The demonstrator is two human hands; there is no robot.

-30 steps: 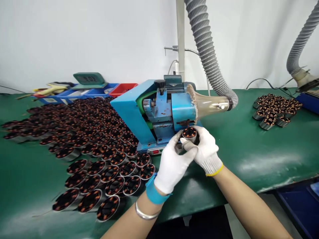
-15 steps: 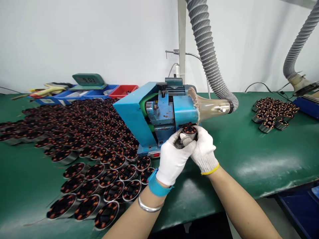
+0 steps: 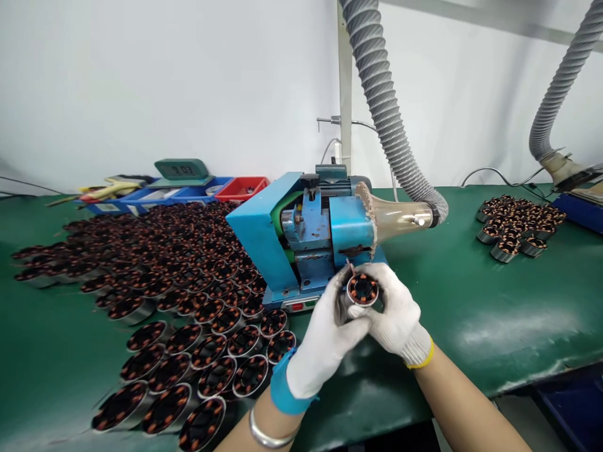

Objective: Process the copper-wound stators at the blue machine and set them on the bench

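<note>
Between my two gloved hands sits a motor stator (image 3: 362, 290), a metal ring with copper windings and a black centre facing up. My left hand (image 3: 326, 333) wraps its left side; a thin wire end sticks up near those fingertips. On the other side my right hand (image 3: 396, 307), in a white glove with a yellow cuff, closes round the stator, its thumb at the front. Just behind both hands stands a blue belt-driven machine (image 3: 308, 232), with a clear funnel (image 3: 400, 220) on its right side. The stator is apart from the machine.
Many similar stators (image 3: 217, 320) crowd the green bench (image 3: 461, 301) on the left. A smaller cluster (image 3: 511, 226) sits at the far right. Behind are blue bins (image 3: 188, 194), a red bin (image 3: 242, 188) and a digital clock (image 3: 181, 169). A grey hose (image 3: 386, 94) joins the funnel.
Both hands have drawn the stator back toward me from the machine's front, and its open face shows more fully. The camera view has shifted slightly.
</note>
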